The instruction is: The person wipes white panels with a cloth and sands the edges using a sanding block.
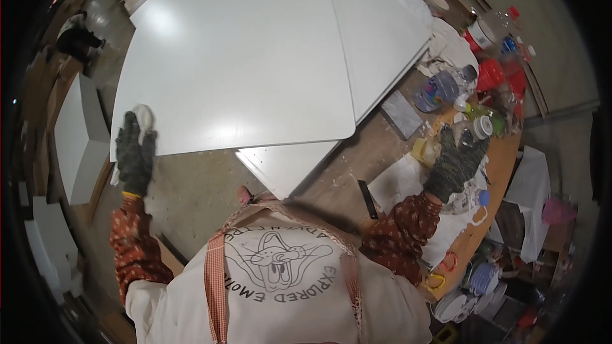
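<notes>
A large white panel (242,57) with rounded corners lies before me. At its near left edge my left hand (135,153), in a dark patterned glove, presses a white cloth (146,118); part of the cloth shows past the fingertips and thumb side. My right hand (454,164), gloved alike, is on the cluttered bench at the right. Its fingers are around a clear bottle (470,135) with a white cap (482,127), partly hidden by the glove. Beside those fingers sits a small yellowish item (421,151), too unclear to name.
A second white panel (376,32) lies under the first, and another white piece (293,165) juts out below. Several bottles, among them a bluish one (440,91), crowd the wooden bench (464,245). White panels (81,140) lie at the left. A person (80,37) bends over far left.
</notes>
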A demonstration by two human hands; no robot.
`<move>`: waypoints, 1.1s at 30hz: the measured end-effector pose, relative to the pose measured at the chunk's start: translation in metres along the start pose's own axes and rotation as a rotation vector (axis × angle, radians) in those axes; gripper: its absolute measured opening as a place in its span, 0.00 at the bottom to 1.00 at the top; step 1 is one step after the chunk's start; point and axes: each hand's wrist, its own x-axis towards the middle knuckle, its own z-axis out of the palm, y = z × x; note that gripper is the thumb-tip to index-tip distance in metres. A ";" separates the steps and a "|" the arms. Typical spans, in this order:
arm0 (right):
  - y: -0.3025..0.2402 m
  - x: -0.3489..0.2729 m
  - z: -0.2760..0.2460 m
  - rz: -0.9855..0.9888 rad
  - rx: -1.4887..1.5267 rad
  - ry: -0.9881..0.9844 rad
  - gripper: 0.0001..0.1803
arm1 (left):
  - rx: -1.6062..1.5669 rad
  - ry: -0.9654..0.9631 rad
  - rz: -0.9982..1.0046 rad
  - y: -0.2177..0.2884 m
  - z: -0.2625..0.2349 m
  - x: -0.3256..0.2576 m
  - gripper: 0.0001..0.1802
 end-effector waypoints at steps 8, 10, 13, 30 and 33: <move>-0.029 -0.017 0.008 -0.133 0.167 -0.108 0.32 | -0.413 0.084 0.476 0.228 -0.027 -0.018 0.41; -0.049 -0.011 -0.005 -0.018 0.114 -0.250 0.27 | -0.368 0.116 0.586 0.222 -0.018 -0.022 0.36; -0.036 -0.013 0.023 -0.531 0.048 -0.127 0.22 | -0.324 0.197 0.519 0.186 -0.008 -0.039 0.33; -0.045 -0.037 -0.002 -0.564 -0.189 -0.238 0.31 | 0.100 0.524 -0.058 -0.047 0.033 -0.074 0.35; -0.038 -0.059 -0.002 -0.546 -0.135 -0.072 0.27 | 0.033 0.546 -0.026 -0.005 0.037 -0.074 0.31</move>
